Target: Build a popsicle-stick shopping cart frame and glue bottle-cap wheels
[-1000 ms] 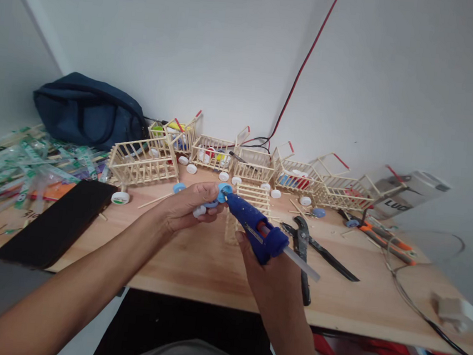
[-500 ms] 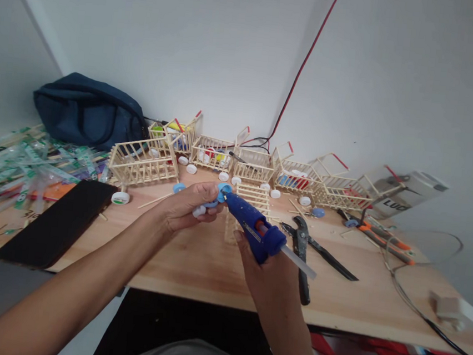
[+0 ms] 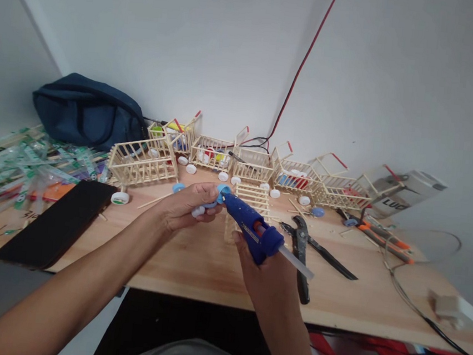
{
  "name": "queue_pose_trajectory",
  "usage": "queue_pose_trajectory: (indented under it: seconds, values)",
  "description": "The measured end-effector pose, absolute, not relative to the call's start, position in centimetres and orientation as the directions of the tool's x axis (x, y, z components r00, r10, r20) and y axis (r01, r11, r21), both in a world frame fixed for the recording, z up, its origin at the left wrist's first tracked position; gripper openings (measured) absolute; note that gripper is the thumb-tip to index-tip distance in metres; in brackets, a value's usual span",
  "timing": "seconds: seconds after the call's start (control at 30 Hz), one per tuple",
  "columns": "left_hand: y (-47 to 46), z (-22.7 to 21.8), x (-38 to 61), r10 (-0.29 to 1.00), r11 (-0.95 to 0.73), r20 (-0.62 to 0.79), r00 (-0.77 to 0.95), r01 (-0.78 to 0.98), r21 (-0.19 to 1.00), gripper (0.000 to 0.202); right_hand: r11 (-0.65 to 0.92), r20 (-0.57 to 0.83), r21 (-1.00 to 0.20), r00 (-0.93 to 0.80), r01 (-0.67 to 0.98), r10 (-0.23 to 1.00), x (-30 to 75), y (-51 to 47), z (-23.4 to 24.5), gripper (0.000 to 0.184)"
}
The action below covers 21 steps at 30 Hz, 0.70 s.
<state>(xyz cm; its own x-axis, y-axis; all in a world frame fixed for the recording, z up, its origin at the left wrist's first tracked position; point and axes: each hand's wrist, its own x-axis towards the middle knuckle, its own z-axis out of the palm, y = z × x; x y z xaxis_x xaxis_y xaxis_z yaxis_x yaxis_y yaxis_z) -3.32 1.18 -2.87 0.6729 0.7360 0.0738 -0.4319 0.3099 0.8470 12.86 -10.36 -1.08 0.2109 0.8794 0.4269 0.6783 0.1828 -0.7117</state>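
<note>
My left hand (image 3: 192, 204) pinches a light-blue bottle cap (image 3: 222, 189) between thumb and finger. Other pale caps (image 3: 198, 211) show under its fingers. Wrapped around the handle of a blue hot glue gun (image 3: 252, 226) is my right hand (image 3: 265, 269). The nozzle points up and left into the cap, and a clear glue stick (image 3: 295, 261) sticks out of the back. Whether the tip touches the cap I cannot tell. Just behind the gun lies a small wooden-stick frame (image 3: 253, 197), partly hidden by it.
Several stick-built carts (image 3: 143, 163) with bottle-cap wheels stand along the wall. Black pliers (image 3: 301, 245) lie right of the gun, orange-handled pliers (image 3: 385, 242) farther right. A black phone (image 3: 56, 221), wrapped sticks (image 3: 28, 163) and a blue bag (image 3: 92, 110) occupy the left. A cable (image 3: 405, 294) crosses the right.
The cap has tilted slightly in my left hand, and the glue gun has shifted a little to the left with its nozzle at the cap. Both hands keep their hold.
</note>
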Motion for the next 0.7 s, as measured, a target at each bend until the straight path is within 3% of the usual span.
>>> queue_pose_trajectory:
  seconds: [0.7]
  values:
    - [1.06, -2.68, -3.50, 0.724, 0.285, 0.087, 0.684, -0.412, 0.866, 0.034, 0.162, 0.388, -0.746, 0.223, 0.646, 0.894, 12.89, -10.30, -1.03, 0.020]
